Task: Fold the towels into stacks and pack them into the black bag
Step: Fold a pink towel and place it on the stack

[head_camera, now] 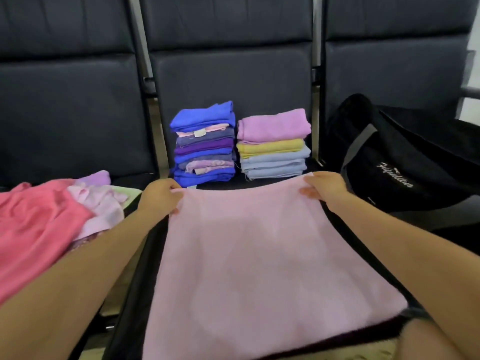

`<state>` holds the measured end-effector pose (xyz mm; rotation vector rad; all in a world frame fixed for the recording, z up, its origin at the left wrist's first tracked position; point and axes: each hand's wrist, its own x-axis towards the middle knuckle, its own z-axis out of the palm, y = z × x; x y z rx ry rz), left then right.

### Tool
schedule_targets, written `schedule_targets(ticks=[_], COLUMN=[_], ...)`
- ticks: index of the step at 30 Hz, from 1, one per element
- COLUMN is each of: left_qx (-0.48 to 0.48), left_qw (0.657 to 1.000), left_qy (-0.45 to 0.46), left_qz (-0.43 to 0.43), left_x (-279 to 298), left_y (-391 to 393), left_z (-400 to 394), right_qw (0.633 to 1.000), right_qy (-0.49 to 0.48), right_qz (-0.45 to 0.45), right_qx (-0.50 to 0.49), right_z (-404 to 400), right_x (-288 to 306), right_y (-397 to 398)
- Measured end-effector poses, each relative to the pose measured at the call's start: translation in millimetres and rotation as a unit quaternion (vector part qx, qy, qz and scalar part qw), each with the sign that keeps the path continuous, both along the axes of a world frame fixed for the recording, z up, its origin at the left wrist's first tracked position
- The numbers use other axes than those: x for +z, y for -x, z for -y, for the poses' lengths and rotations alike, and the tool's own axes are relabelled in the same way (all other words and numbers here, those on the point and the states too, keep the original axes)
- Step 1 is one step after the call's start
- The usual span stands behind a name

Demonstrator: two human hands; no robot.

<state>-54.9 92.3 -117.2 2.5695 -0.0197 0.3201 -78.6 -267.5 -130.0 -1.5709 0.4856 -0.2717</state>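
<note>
A light pink towel (259, 255) lies spread flat on the middle black seat in front of me. My left hand (159, 197) pinches its far left corner and my right hand (324, 187) pinches its far right corner. Behind the towel stand two folded stacks: a taller blue and purple stack (205, 144) on the left and a shorter stack (274, 145) of lilac, yellow and grey-blue towels on the right. The black bag (389, 157) with white lettering rests on the seat to the right.
A loose heap of unfolded towels (52, 224), coral pink, pale pink and lilac, covers the left seat. Dark padded seat backs (233, 61) with metal frames (145, 74) rise behind everything.
</note>
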Motion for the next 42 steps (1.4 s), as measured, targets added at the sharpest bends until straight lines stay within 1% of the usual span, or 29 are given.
schedule_targets(ticks=[1,3,5,6,8,9,10,12,14,16,19,22,25,28,30,32,35,37,39,42], left_qx=[0.010,0.029,0.053,0.065,0.081,0.080,0.074,0.042,0.003,-0.017,-0.044,-0.103,-0.156,-0.193,-0.209,-0.246,-0.323,-0.360,-0.374,-0.373], left_qw=[1.000,0.994,0.976,0.966,0.958,0.964,0.975,0.996,0.997,0.993,0.990,0.982,0.974,0.977,0.977,0.968,0.940,0.919,0.908,0.912], left_qy=[0.023,0.099,0.207,0.246,0.271,0.253,0.209,0.071,-0.046,-0.095,-0.118,-0.147,-0.145,-0.083,-0.034,-0.028,-0.080,-0.128,-0.163,-0.162], left_qz=[-0.005,-0.026,-0.045,-0.048,-0.042,-0.028,-0.009,0.032,0.069,0.074,0.055,0.065,0.075,0.042,-0.001,-0.035,-0.076,-0.099,-0.094,-0.058], left_x=[-4,-11,-19,-22,-27,-29,-31,-33,-36,-37,-31,-18,-6,3,7,8,-1,-11,-21,-25], left_y=[-5,-17,-31,-37,-47,-50,-50,-42,-28,-11,17,46,77,110,133,151,174,183,186,188], left_z=[1,1,1,2,4,5,6,5,3,3,10,19,24,28,30,33,33,32,33,36], right_qw=[1.000,0.999,1.000,0.999,0.999,0.998,0.995,0.980,0.962,0.956,0.957,0.941,0.900,0.846,0.820,0.802,0.773,0.737,0.699,0.670], right_qy=[-0.023,-0.031,0.003,0.021,0.042,0.053,0.080,0.172,0.247,0.264,0.256,0.262,0.272,0.320,0.338,0.353,0.348,0.392,0.447,0.486], right_qz=[0.009,0.016,0.008,0.004,0.019,0.038,0.059,0.090,0.109,0.119,0.112,0.072,0.013,-0.015,-0.022,-0.020,-0.028,-0.028,-0.019,-0.001], right_qx=[-0.006,-0.014,-0.026,-0.029,-0.016,-0.001,0.018,0.040,0.044,0.044,0.081,0.201,0.341,0.426,0.461,0.482,0.529,0.549,0.558,0.561], right_z=[-1,-2,-2,-2,-2,-1,0,2,2,-4,-21,-43,-65,-82,-91,-95,-99,-99,-99,-98], right_x=[-2,-10,-16,-18,-22,-24,-25,-27,-28,-28,-26,-18,-6,2,9,16,22,22,20,19], right_y=[-4,-14,-22,-26,-31,-33,-33,-32,-28,-21,-3,25,54,78,94,108,132,144,151,158])
